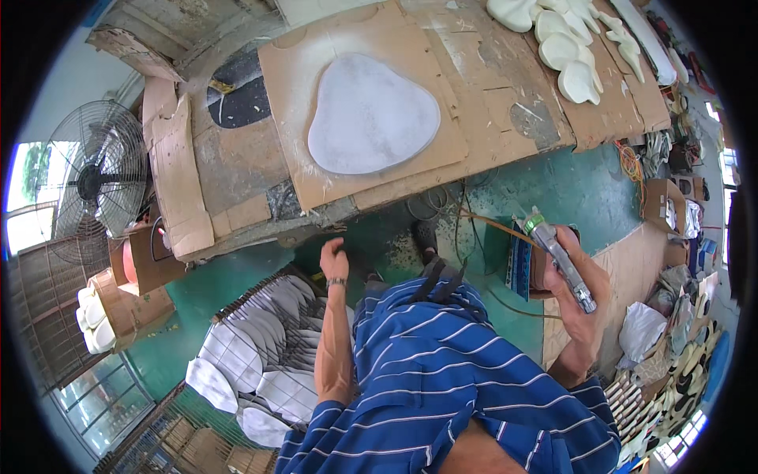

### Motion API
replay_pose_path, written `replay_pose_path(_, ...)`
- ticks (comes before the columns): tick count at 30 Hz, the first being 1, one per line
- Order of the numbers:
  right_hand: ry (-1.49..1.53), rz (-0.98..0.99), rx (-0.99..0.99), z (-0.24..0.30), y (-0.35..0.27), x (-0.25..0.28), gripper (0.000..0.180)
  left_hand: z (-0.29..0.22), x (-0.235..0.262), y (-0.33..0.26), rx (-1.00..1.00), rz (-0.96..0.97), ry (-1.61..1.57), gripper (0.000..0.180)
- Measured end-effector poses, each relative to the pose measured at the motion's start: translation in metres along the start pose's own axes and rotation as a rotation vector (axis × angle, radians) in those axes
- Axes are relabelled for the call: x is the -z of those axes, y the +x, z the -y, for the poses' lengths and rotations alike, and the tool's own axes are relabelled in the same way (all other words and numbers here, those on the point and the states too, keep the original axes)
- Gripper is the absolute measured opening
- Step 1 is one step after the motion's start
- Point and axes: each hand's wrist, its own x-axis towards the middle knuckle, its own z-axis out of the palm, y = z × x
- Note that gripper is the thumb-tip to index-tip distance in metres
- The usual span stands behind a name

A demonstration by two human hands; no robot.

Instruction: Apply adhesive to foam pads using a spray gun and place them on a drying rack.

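Observation:
My right hand (pixel 562 257), off to the right of my body, is wrapped round a grey hand-held tool (pixel 567 268) with a green end. An orange hose (pixel 496 224) runs close to that end; where it joins is hard to make out. Below the table's front edge hangs my left hand (pixel 333 259), its fingers curled in with nothing visible in them. A flat, rounded, three-cornered white piece (pixel 373 114) with a speckled surface lies on a cardboard sheet (pixel 284 95) on the table, ahead of both hands and touched by neither.
The worn table (pixel 505 158) holds cream moulded pieces (pixel 580 79) at its far right. On my left, a wire rack (pixel 229 312) carries several pale flat pieces (pixel 237 347). A large fan (pixel 91 182) stands far left. Hoses (pixel 466 213) hang under the table; boxes (pixel 667 207) line the right.

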Motion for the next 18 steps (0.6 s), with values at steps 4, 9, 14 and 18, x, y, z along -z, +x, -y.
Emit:
replay_pose_path(4, -0.039, 0.110, -0.004, -0.003, -0.006, -0.004, 0.053, -0.057, -0.022, 0.043, -0.075, -0.138, -0.003, 0.035)
replay_pose_path(9, 0.028, 0.188, 0.046, 0.005, -0.012, -0.018, 0.063, -0.110, -0.051, 0.104, -0.158, -0.353, 0.068, 0.033)
replay_pose_path(14, 0.086, 0.295, 0.100, -0.004, -0.011, -0.007, 0.065, -0.138, -0.071, 0.146, -0.119, -0.438, 0.184, 0.032)
replay_pose_path(18, 0.029, 0.237, 0.011, -0.013, -0.014, 0.004, 0.063, -0.143, -0.070, 0.153, -0.057, -0.420, 0.441, 0.035)
